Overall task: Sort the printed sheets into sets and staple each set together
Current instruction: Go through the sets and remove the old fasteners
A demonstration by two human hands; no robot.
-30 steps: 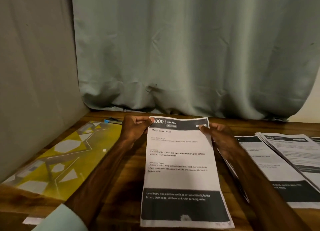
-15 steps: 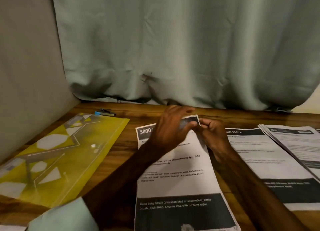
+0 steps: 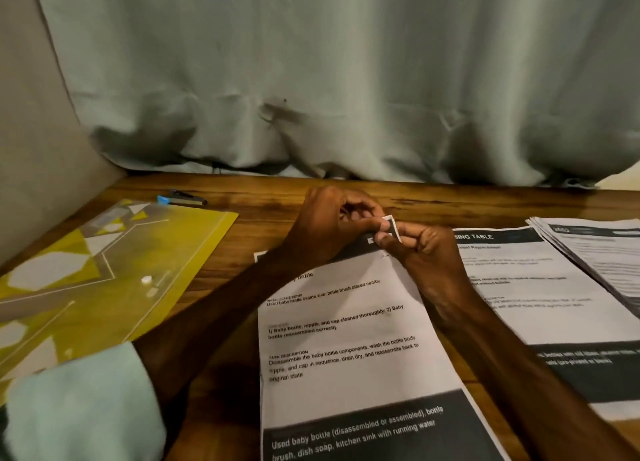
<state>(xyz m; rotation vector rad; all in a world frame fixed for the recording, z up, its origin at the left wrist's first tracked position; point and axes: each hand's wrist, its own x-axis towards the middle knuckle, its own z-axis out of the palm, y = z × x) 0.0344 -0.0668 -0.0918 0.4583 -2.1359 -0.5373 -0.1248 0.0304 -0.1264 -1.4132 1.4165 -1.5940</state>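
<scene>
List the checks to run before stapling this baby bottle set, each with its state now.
1. Corner held: ok, left hand and right hand pinch the top right corner of the baby bottle sheet.
2. Corner flat: not ok, it is lifted off the table.
3. Stapler in hand: not ok, it lies beyond the yellow folder.
4. Sheet count in the set: cannot tell.
5. Set clear of the neighbouring sheet: cannot tell, the right forearm covers that edge.

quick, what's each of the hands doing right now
Left hand: pinching the top right corner of the baby bottle sheet.
Right hand: pinching the same corner.
</scene>
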